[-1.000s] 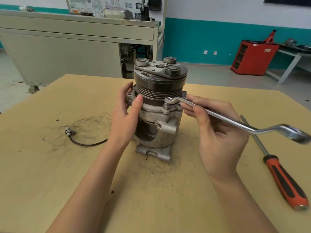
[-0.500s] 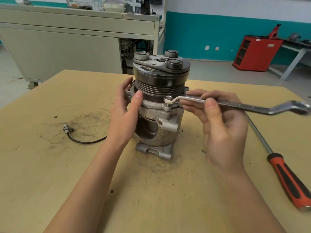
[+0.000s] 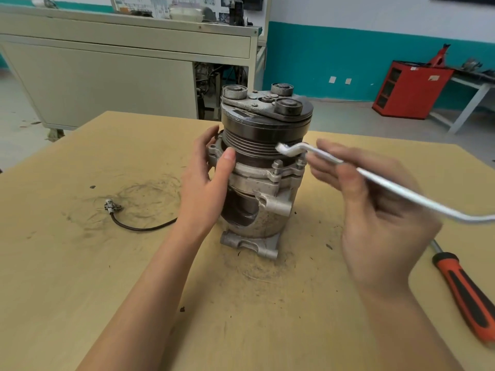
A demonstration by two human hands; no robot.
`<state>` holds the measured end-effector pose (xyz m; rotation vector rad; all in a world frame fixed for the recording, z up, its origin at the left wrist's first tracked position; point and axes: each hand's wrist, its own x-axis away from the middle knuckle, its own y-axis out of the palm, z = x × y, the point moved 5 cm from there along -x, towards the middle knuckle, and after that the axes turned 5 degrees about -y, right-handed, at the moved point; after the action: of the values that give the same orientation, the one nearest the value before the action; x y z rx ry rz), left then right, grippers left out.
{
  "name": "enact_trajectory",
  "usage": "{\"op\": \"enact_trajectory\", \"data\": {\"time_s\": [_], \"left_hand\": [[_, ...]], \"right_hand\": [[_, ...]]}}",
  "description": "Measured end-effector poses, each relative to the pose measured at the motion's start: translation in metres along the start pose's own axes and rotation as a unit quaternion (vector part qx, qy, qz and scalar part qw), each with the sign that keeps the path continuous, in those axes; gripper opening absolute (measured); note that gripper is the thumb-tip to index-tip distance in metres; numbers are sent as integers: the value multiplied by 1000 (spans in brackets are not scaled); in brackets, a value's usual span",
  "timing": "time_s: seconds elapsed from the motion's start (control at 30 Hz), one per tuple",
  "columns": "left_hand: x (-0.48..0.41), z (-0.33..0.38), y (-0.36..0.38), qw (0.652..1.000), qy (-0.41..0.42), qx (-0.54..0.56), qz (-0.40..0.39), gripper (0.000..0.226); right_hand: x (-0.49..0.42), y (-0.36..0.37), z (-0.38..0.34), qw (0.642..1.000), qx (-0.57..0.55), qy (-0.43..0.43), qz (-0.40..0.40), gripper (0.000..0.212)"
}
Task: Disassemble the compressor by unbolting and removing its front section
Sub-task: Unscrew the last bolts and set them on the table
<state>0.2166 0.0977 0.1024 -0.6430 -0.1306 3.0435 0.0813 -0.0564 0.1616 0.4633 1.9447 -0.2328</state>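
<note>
The compressor (image 3: 263,167) stands upright on the wooden table (image 3: 80,263), its dark grooved pulley on top and grey aluminium body below. My left hand (image 3: 207,180) grips its left side, thumb pressed on the flange. A bolt (image 3: 277,167) sticks up from the front flange with its head bare. My right hand (image 3: 375,210) holds a silver ring wrench (image 3: 375,180) by its shaft. The wrench's ring end hovers beside the pulley, just above the flange bolts and off them. The right hand and wrench are blurred.
An orange-handled screwdriver (image 3: 466,295) lies at the right of the table. A short black wire with a connector (image 3: 128,218) lies at the left. Beyond the table stand a grey cabinet (image 3: 107,76) and a red stand (image 3: 409,89).
The wrench's ring end has lifted off the front flange bolt and moved up and to the right. My left hand has kept its grip on the compressor.
</note>
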Motion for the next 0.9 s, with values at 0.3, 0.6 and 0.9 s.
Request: {"op": "enact_trajectory", "data": {"time_s": [0.3,0.6,0.9], "left_hand": [[-1,2,-1,1000,-12,-8,2,68],[1,2,0,1000,-22,-10,1,65],[2,4,0,1000,-20,-13,1,69]], "right_hand": [[15,10,-9,981,155,-88,-74,11],[9,6,20,995,-69,75,-6,12],[-10,-8,48,914,-224,332,63,21]]}}
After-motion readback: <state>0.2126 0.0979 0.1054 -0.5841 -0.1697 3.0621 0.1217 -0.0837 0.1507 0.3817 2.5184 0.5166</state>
